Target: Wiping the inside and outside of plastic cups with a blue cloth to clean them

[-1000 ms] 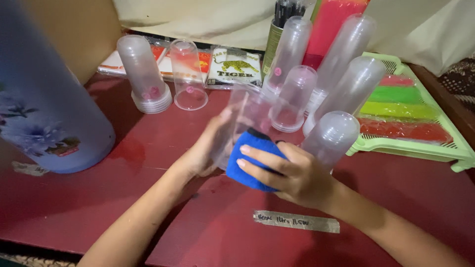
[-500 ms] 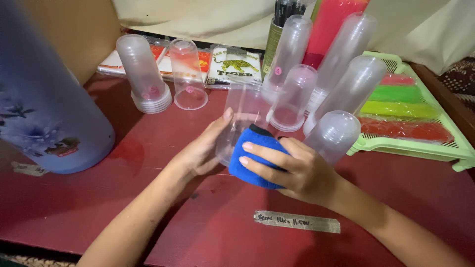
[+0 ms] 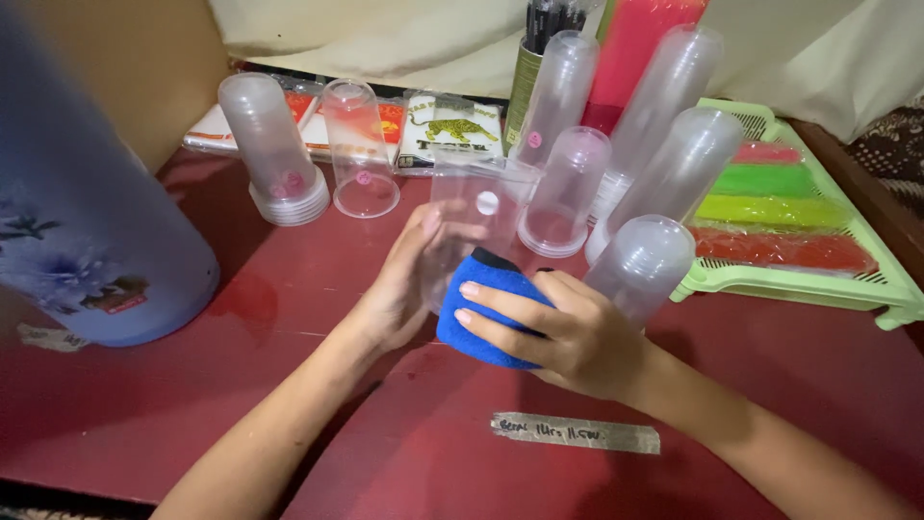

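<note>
Clear plastic cup (image 3: 478,223), held just above the red desk (image 3: 289,318), in the middle of wiping with a blue cloth (image 3: 486,308).

Left hand (image 3: 404,289) wrapped around the side of the cup, grip closed on it; right hand (image 3: 568,332) clenched on the blue cloth, pressed against the lower part of the cup. Behind, several stacks of the same cups (image 3: 664,260) standing upside down, beside a green tray (image 3: 866,284). Probably next: turning the cup under the cloth, with light pressure only, thin wall looking easy to bend.
</note>
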